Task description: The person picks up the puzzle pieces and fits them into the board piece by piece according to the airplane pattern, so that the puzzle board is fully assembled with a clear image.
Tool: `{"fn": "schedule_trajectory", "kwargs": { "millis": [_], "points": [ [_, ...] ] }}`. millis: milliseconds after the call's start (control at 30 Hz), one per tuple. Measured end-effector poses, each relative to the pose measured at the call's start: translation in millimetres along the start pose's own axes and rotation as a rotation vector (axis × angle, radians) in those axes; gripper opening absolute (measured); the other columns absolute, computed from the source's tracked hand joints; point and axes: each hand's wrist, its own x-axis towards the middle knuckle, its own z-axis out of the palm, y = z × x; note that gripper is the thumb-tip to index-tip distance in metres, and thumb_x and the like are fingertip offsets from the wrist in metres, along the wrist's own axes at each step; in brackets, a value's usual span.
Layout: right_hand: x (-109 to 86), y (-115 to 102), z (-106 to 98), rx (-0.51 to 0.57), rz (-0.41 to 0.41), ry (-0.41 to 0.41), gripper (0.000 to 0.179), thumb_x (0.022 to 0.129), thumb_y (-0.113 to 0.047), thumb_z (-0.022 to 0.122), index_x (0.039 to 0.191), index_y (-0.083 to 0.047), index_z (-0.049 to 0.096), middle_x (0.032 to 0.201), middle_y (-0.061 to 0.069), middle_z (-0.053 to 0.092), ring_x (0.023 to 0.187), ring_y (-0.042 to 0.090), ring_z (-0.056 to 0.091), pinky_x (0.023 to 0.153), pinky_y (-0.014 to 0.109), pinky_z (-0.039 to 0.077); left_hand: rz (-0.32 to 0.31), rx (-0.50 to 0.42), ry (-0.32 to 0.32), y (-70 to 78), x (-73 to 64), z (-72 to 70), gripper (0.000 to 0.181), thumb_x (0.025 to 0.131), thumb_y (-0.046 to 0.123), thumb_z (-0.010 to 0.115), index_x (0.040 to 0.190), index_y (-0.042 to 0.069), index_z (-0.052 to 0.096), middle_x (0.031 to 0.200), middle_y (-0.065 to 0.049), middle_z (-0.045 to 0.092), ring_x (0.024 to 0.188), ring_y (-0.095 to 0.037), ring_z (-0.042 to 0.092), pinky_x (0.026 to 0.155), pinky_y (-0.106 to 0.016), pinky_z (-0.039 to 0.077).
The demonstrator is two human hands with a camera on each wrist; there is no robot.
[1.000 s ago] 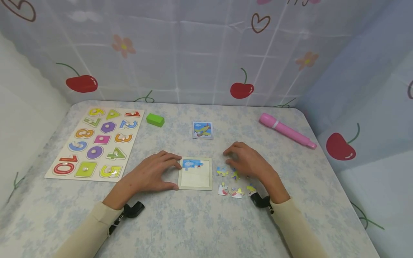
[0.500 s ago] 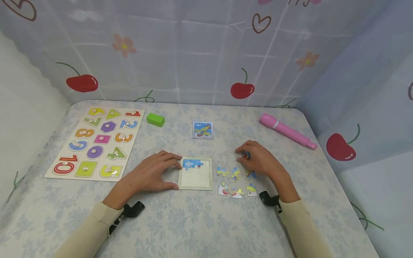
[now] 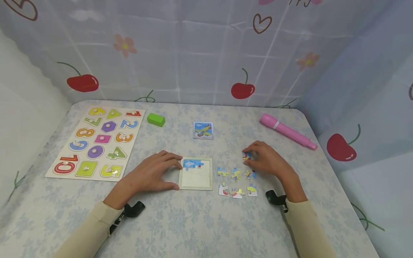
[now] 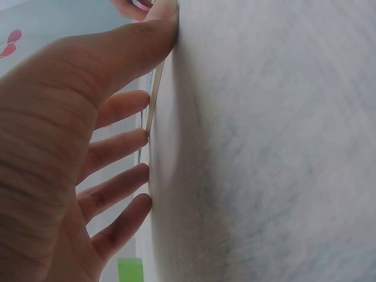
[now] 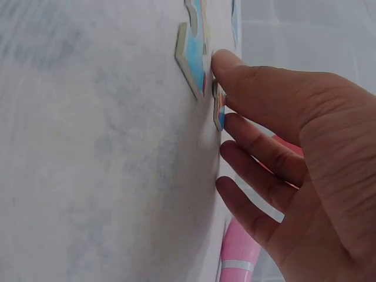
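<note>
My left hand [image 3: 154,172] rests at the left side of a square puzzle tray [image 3: 195,188], thumb at the near corner and fingertips at the far one. In the left wrist view its fingers lie fairly straight against the tray's edge [image 4: 155,97]. Joined cloud-and-sky pieces [image 3: 192,163] fill the tray's top left. To the right, my right hand [image 3: 269,159] holds a blue-and-red jigsaw piece [image 3: 246,156] between thumb and fingers, at table level. Several loose jigsaw pieces [image 3: 236,173] lie in two rows between tray and hand. A blue-edged one [image 5: 194,61] is close to the right thumb.
Behind the tray lies a small airplane picture card [image 3: 203,130]. A number-and-shape knob board [image 3: 96,143] covers the left side, a green block [image 3: 156,120] beside it. At the back right is a pink tube-shaped thing [image 3: 287,130]. A printed curtain [image 3: 200,53] hangs behind the table.
My right hand has moved right and drawn back from above the loose pieces, so the row pieces and the one in its fingers show now. The left hand and tray stay put.
</note>
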Motion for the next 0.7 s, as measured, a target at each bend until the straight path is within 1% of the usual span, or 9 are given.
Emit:
{"fn": "schedule_trajectory", "kwargs": {
  "millis": [400, 700],
  "points": [
    [-1.7, 10.9, -2.6, 0.033, -0.019, 0.01, 0.036, 0.093, -0.019, 0.087, 0.125, -0.007, 0.079, 0.132, 0.015, 0.066, 0.127, 0.037, 0.059, 0.109, 0.06, 0.048, 0.001, 0.009, 0.001, 0.3, -0.3, 0.1, 0.06, 0.08, 0.058, 0.092, 0.126, 0.024, 0.074, 0.154, 0.003, 0.06, 0.136, -0.022, 0.057, 0.105, -0.048, 0.052],
    [0.6, 6.5, -3.1, 0.032, -0.016, -0.002, 0.038, 0.093, -0.023, 0.088, 0.127, -0.009, 0.078, 0.131, 0.012, 0.069, 0.126, 0.035, 0.061, 0.108, 0.059, 0.05, -0.003, 0.0, -0.004, 0.8, -0.1, -0.1, 0.06, 0.08, 0.058, 0.092, 0.126, 0.024, 0.074, 0.154, 0.002, 0.06, 0.136, -0.023, 0.057, 0.106, -0.049, 0.052]
  ]
}}
